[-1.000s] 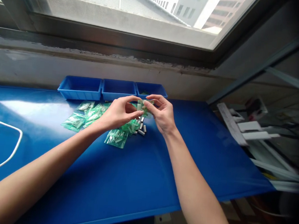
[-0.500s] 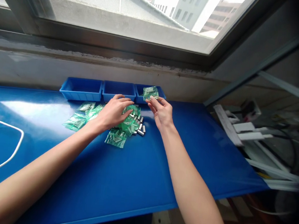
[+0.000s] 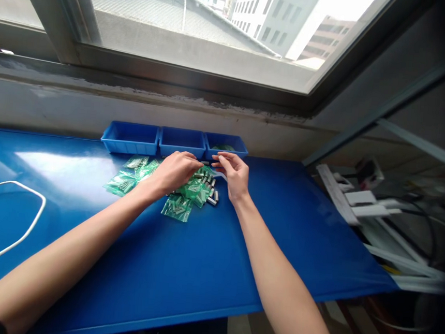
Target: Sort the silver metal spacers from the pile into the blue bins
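Fingers drawn together, my left hand [image 3: 176, 171] is closed over the pile of green bags [image 3: 193, 188]; what it grips is hidden. My right hand [image 3: 236, 177] is just right of the pile, in front of the right-hand blue bin [image 3: 240, 146], its fingers slightly apart with nothing visible between them. A green bag [image 3: 224, 148] lies inside that bin. Small silver-and-black pieces [image 3: 212, 197] lie loose at the pile's right side. Nearest me, one green bag [image 3: 177, 208] with small parts inside lies flat on the table.
Two more blue bins, the left one [image 3: 131, 146] and the middle one [image 3: 182, 150], stand in the same row against the wall. A white cable [image 3: 25, 233] curves over the blue table [image 3: 198, 269] at left. White parts [image 3: 367, 204] lie beyond the table's right edge.
The green bag that was in my right hand is now in the right bin, and that hand has come down a little. The fingers of my left hand have drawn together. The view has shifted slightly.
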{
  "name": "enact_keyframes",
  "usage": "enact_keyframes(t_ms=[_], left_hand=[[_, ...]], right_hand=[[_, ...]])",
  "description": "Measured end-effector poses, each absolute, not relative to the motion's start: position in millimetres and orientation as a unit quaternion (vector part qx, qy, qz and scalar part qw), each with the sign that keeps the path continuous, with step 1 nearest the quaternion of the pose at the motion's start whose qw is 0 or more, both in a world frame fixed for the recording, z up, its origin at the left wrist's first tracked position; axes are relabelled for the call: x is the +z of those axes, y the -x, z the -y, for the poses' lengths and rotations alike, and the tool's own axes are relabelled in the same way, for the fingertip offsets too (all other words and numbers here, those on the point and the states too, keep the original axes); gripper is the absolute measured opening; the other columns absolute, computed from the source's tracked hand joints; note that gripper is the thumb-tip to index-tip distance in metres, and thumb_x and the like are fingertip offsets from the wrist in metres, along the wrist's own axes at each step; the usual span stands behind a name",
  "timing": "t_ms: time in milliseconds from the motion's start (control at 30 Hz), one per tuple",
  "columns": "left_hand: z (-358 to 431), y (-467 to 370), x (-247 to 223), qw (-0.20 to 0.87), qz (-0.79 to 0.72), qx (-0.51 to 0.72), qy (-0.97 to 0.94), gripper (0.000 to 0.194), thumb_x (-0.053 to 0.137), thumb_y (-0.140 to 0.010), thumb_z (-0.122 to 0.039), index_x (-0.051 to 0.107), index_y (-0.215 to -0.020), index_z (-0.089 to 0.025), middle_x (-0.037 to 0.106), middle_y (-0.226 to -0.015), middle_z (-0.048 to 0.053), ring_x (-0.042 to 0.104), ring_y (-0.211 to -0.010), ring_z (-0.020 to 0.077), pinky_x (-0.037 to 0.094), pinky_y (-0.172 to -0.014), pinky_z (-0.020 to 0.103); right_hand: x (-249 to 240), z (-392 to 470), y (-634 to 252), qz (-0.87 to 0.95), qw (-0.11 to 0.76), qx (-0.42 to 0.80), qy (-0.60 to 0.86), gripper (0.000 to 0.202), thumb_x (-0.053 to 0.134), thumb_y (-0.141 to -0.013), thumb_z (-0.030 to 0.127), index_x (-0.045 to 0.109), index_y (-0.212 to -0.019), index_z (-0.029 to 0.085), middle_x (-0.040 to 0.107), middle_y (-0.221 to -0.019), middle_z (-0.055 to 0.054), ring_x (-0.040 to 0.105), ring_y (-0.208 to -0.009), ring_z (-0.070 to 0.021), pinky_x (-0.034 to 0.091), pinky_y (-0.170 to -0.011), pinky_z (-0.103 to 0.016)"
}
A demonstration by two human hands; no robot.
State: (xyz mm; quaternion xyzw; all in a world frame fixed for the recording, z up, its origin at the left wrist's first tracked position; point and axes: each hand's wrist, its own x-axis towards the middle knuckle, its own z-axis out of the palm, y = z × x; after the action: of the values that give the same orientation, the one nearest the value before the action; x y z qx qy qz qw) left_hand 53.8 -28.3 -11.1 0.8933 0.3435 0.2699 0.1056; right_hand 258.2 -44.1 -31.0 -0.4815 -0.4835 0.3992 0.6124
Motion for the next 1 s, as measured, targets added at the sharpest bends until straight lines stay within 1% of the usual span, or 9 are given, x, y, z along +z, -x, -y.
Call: enact_keyframes(t_ms=[100, 200, 267, 333, 467, 567, 800, 900, 1000], left_hand=[[28.5, -53.1, -9.1, 0.073, -0.333, 0.326, -0.881, 0.032, 0.05, -0.099, -0.018, 0.079, -0.114, -0.02, 0.077, -0.117, 0.011, 0.072, -0.111, 0.026, 0.056, -0.098, 0.037], [31.3, -53.8, -5.0, 0.111, -0.351, 0.411, -0.834, 0.028, 0.055, -0.098, -0.024, 0.08, -0.109, -0.02, 0.079, -0.111, 0.009, 0.075, -0.103, 0.0247, 0.058, -0.094, 0.035], [33.4, -55.1, -1.6, 0.164, -0.366, 0.445, -0.801, 0.024, 0.061, -0.095, -0.028, 0.081, -0.104, -0.019, 0.08, -0.104, 0.008, 0.077, -0.094, 0.0232, 0.06, -0.089, 0.033], [34.7, -56.5, 2.0, 0.22, -0.381, 0.461, -0.771, 0.022, 0.065, -0.091, -0.03, 0.081, -0.1, -0.018, 0.081, -0.099, 0.007, 0.077, -0.09, 0.0226, 0.061, -0.085, 0.032], [35.4, -57.5, 8.6, 0.292, -0.404, 0.463, -0.732, 0.022, 0.069, -0.087, -0.031, 0.081, -0.097, -0.016, 0.081, -0.096, 0.007, 0.077, -0.089, 0.023, 0.063, -0.086, 0.034], [35.9, -56.8, 12.4, 0.326, -0.416, 0.458, -0.714, 0.023, 0.072, -0.084, -0.03, 0.08, -0.098, -0.013, 0.081, -0.097, 0.009, 0.078, -0.09, 0.0242, 0.063, -0.087, 0.036], [35.0, -56.0, 9.5, 0.346, -0.427, 0.444, -0.708, 0.026, 0.073, -0.083, -0.032, 0.08, -0.1, -0.013, 0.081, -0.099, 0.01, 0.078, -0.092, 0.0254, 0.064, -0.086, 0.036], [31.9, -53.1, 6.0, 0.308, -0.443, 0.433, -0.722, 0.029, 0.07, -0.086, -0.034, 0.08, -0.104, -0.013, 0.081, -0.097, 0.01, 0.077, -0.089, 0.0249, 0.063, -0.084, 0.035], [29.7, -46.5, 8.6, 0.218, -0.441, 0.386, -0.78, 0.032, 0.064, -0.092, -0.036, 0.079, -0.11, -0.014, 0.08, -0.102, 0.011, 0.076, -0.092, 0.0258, 0.06, -0.087, 0.038]], right_hand=[[-31.0, 48.5, -255.6, 0.559, 0.573, 0.342, 0.492, 0.032, 0.073, -0.082, 0.05, 0.074, -0.098, 0.022, 0.078, -0.102, -0.006, 0.073, -0.091, -0.0191, 0.058, -0.09, -0.033], [-28.0, 53.3, -252.4, 0.61, 0.538, 0.331, 0.479, 0.037, 0.069, -0.086, 0.054, 0.075, -0.105, 0.024, 0.077, -0.109, -0.004, 0.071, -0.106, -0.0207, 0.054, -0.099, -0.034], [-25.2, 55.9, -251.0, 0.615, 0.527, 0.364, 0.46, 0.041, 0.069, -0.086, 0.058, 0.075, -0.107, 0.024, 0.077, -0.107, -0.003, 0.071, -0.104, -0.0205, 0.055, -0.096, -0.033], [-22.6, 57.6, -251.1, 0.602, 0.521, 0.408, 0.446, 0.046, 0.068, -0.085, 0.063, 0.075, -0.105, 0.023, 0.078, -0.1, -0.003, 0.073, -0.094, -0.0196, 0.057, -0.086, -0.031], [-19.3, 58.2, -255.7, 0.573, 0.501, 0.491, 0.425, 0.054, 0.068, -0.082, 0.069, 0.076, -0.103, 0.021, 0.077, -0.094, -0.003, 0.072, -0.078, -0.0178, 0.059, -0.072, -0.029], [-20.4, 56.4, -258.5, 0.567, 0.5, 0.507, 0.413, 0.049, 0.076, -0.078, 0.063, 0.076, -0.104, 0.022, 0.078, -0.091, -0.002, 0.072, -0.072, -0.0167, 0.059, -0.069, -0.029], [-27.2, 50.8, -258.4, 0.529, 0.528, 0.49, 0.448, 0.034, 0.088, -0.07, 0.047, 0.077, -0.086, 0.019, 0.076, -0.073, -0.002, 0.071, -0.06, -0.0153, 0.058, -0.058, -0.025], [-28.5, 48.3, -259.6, 0.48, 0.553, 0.493, 0.469, 0.035, 0.092, -0.065, 0.044, 0.073, -0.077, 0.017, 0.072, -0.064, 0.0, 0.068, -0.053, -0.0134, 0.056, -0.051, -0.022], [-29.8, 44.3, -260.3, 0.396, 0.61, 0.495, 0.476, 0.036, 0.094, -0.063, 0.039, 0.069, -0.077, 0.018, 0.074, -0.068, 0.0, 0.073, -0.06, -0.0141, 0.06, -0.056, -0.02]])
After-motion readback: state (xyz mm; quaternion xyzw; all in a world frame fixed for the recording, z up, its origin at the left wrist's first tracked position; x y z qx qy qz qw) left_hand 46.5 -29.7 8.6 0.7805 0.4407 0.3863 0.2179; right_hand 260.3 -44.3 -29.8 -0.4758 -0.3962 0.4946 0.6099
